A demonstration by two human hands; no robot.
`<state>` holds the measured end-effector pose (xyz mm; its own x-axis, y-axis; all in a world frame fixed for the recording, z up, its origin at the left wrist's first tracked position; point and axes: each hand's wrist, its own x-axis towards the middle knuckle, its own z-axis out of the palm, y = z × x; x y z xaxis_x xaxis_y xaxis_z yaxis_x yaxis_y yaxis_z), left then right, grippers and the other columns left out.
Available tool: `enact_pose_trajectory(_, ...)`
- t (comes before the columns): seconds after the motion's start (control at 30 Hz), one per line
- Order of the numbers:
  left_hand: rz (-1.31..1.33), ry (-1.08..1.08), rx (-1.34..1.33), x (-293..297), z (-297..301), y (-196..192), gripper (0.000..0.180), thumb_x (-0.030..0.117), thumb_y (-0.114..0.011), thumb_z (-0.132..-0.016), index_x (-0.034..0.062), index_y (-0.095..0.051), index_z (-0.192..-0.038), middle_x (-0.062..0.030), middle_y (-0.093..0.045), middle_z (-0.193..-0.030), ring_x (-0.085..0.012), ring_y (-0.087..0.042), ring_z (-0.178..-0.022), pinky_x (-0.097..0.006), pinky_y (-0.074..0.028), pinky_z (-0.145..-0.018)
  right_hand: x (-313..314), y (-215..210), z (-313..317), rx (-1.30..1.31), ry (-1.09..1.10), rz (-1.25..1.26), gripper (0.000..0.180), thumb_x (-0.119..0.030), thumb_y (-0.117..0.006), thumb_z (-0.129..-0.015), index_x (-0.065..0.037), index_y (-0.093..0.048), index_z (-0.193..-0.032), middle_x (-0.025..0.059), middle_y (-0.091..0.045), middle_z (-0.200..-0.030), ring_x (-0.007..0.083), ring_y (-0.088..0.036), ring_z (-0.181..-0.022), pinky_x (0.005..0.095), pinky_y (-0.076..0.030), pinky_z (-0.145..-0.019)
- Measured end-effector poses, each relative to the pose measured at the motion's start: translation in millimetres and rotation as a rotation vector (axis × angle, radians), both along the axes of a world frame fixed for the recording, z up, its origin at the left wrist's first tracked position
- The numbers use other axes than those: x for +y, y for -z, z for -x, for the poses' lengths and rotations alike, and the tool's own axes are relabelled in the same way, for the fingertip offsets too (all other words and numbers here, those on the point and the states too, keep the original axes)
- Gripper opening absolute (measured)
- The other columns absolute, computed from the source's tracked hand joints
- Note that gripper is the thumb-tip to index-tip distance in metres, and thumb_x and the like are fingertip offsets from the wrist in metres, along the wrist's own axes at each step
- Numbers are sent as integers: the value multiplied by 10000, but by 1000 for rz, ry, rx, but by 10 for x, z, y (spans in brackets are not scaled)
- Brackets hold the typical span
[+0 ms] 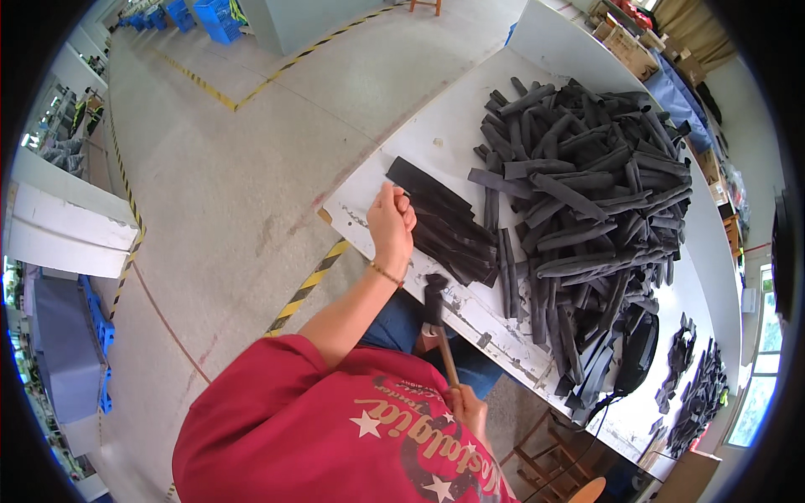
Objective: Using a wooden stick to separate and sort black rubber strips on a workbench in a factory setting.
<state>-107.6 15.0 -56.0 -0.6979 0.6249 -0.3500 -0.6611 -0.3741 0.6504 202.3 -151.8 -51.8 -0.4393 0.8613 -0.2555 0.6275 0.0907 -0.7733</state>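
My left hand (392, 223) is closed, its fingers curled over the near-left end of a flat layer of dark fabric strips (444, 220) on the white table (356, 205). Whether something is pinched in it is hidden. Low in front of my shirt, my right hand (471, 412) grips a wooden stick (449, 356). A bunched piece of dark fabric (434, 293) covers the stick's upper end, beside the table's near edge.
A large heap of dark fabric tubes (587, 168) lies on the table. Beyond it are a black bag-like object (639, 354) with a cable and smaller dark pieces (700, 390). A wooden stool (549, 453) stands under the table's right side. Yellow-black tape (310, 285) marks the floor.
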Motion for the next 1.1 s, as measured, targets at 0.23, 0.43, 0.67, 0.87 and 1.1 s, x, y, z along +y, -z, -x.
enact_pose_trajectory(0.23,89,195,125,-634,-780,33,260,329,-481,-962,73,-525,-986,-31,-517,-772,-128,-524,-656,-279,-464,-628,361,-192,272,84,88,134,182,-130,-483,-955,8,-601,-951,121,-556,-601,186,-567,-530,336,-447,-519)
enact_pose_trajectory(0.43,52,404,-238,-317,-454,72,276,322,-562,-937,103,-489,-785,58,-319,-493,-50,-264,-361,-218,-208,-354,179,-37,228,127,28,165,194,-158,-493,-960,-1,-604,-938,128,-568,-627,161,-557,-541,319,-437,-519)
enact_pose_trajectory(0.67,-16,461,-348,-207,-399,91,257,309,-541,-953,111,-489,-797,64,-284,-501,-49,-242,-370,-214,-170,-353,179,-513,-244,107,-22,528,195,-184,-521,-953,-19,-613,-906,128,-548,-611,117,-534,-568,294,-436,-538)
enact_pose_trajectory(0.87,-64,398,-414,-115,-519,56,264,303,-521,-954,124,-457,-772,62,-285,-510,-51,-258,-393,-215,-194,-373,364,-268,-177,-52,36,-177,148,-158,-672,-854,-25,-619,-820,82,-563,-583,167,-535,-471,302,-399,-449)
enact_pose_trajectory(1.1,34,403,-377,-213,-832,-4,284,292,-520,-940,125,-426,-730,44,-339,-536,-65,-316,-426,-232,-239,-400,998,-198,884,429,156,-353,114,-82,-684,-845,-26,-585,-855,3,-493,-631,86,-448,-546,250,-375,-499)
